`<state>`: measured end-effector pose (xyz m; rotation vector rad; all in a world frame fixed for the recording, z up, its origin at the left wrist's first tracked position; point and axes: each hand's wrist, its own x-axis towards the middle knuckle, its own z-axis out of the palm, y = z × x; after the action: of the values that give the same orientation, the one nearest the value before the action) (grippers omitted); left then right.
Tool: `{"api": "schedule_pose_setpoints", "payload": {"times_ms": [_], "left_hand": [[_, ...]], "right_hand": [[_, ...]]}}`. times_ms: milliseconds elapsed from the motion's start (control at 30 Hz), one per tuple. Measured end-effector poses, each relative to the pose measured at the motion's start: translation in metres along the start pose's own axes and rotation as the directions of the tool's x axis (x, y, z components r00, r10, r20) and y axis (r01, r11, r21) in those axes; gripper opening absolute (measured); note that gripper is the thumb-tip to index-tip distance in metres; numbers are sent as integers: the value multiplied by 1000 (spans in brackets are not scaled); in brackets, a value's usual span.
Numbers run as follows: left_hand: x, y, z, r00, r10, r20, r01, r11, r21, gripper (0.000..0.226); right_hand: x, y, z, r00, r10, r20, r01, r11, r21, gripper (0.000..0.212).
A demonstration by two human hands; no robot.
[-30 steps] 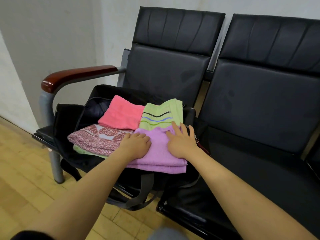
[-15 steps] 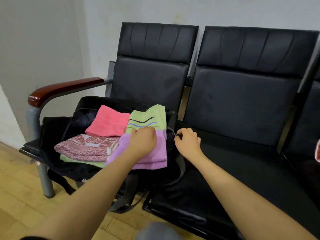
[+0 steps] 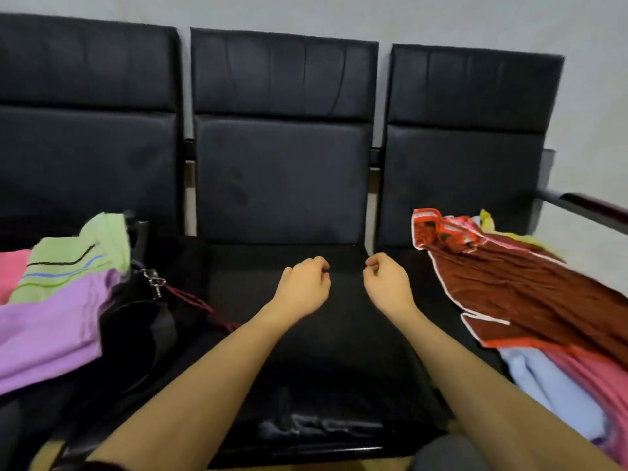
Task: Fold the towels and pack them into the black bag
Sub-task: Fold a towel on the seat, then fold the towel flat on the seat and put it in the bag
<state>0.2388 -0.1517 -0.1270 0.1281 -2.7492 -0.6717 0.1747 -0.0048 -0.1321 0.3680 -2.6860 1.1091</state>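
**Head view — bench, bag and towels, one moment**

Head view, item by item:

1. Left hand [image 3: 301, 283] — over the middle seat [image 3: 306, 334] of a black three-seat bench, palm down, fingers loosely curled under, holding nothing. Whether it touches the seat cannot be told.

2. Right hand [image 3: 387, 282] — just beside the left one, over the same seat, fingers likewise loosely curled with the thumb tip against the forefinger; nothing visible between them.

3. Black bag [image 3: 136, 321] — on the left seat, open, its strap looping down toward the front edge. A small metal key [image 3: 154, 283] and a dark red cord [image 3: 200, 305] hang from its near corner, the cord trailing onto the middle seat.

4. Folded towels on top of the bag, all touching:
 - purple towel [image 3: 47, 331], nearest the camera;
 - green striped towel [image 3: 78, 256] behind it, with black, blue and green lines;
 - pink towel [image 3: 12, 270] at the far left edge, mostly cut off.

5. Unfolded pile on the right seat, well apart from the bag:
 - dark red towel [image 3: 530, 294] with white and orange edging, spread on top;
 - light blue towel [image 3: 550, 389] under it, toward the front;
 - pink cloth [image 3: 598, 385] beside the blue one;
 - yellow cloth [image 3: 489, 220] showing at the back.

6. Armrest [image 3: 584, 203] at the far right of the bench, dark, on a grey metal bar.

7. Pale wall [image 3: 306, 11] behind the seat backs.
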Motion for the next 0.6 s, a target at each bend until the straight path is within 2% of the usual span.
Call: {"api": "schedule_pose_setpoints", "payload": {"times_ms": [100,167,267,433,533,600], "left_hand": [[27,46,39,992,115,60,-116,993,5,31],[46,76,63,974,202,99,-207,977,42,32],[72,116,96,953,263,152,-272,961,42,33],[98,164,151,917,316,242,-334,942,37,30],[109,176,176,909,312,277,-332,943,28,30],[114,180,187,903,294,313,-314,949,14,33]], "right_hand": [[16,54,-38,989,34,-143,-54,989,-138,21],[26,88,-58,972,81,-219,-118,980,-157,20],[39,136,-81,949,133,-287,-191,964,-186,18],[50,197,-102,941,186,-284,-296,858,-420,34],[55,221,-107,950,147,-274,-270,827,-493,41],[58,231,-107,962,168,-214,-262,783,-564,45]]}}
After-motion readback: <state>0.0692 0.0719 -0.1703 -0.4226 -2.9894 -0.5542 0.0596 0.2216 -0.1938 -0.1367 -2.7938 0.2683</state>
